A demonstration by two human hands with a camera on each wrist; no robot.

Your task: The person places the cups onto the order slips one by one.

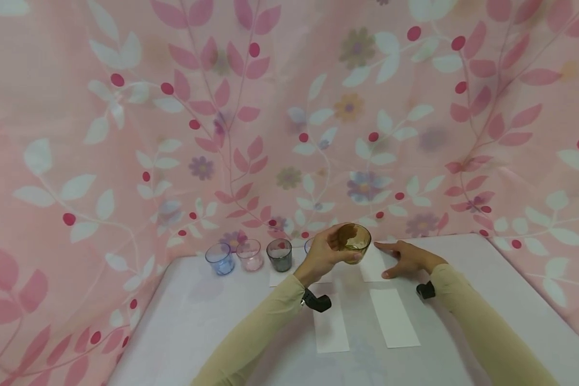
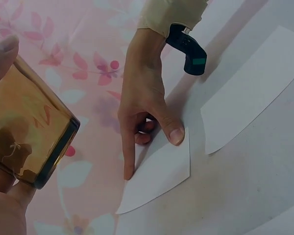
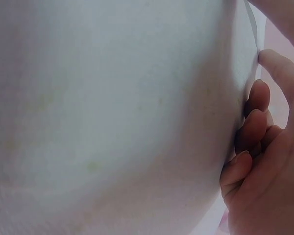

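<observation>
My left hand (image 1: 319, 256) grips an amber glass tumbler (image 1: 356, 251), holding it tilted above the back of the table. In the left wrist view the tumbler (image 2: 32, 125) fills the left side, with a thumb and fingers around it. To its right, my right hand (image 1: 409, 258) rests on a white paper strip (image 1: 373, 269). Its index finger is extended onto one edge of this paper (image 2: 161, 178), and the thumb touches another edge. The remaining fingers are curled under, as the right wrist view also shows.
Along the back left stand a blue glass (image 1: 220, 261), a pink glass (image 1: 250, 257) and a grey glass (image 1: 280, 257). Another glass (image 1: 309, 245) is mostly hidden behind my left hand. Two more paper strips lie nearer, one left (image 1: 332, 329), one right (image 1: 395, 319). A floral curtain (image 1: 289, 107) hangs behind.
</observation>
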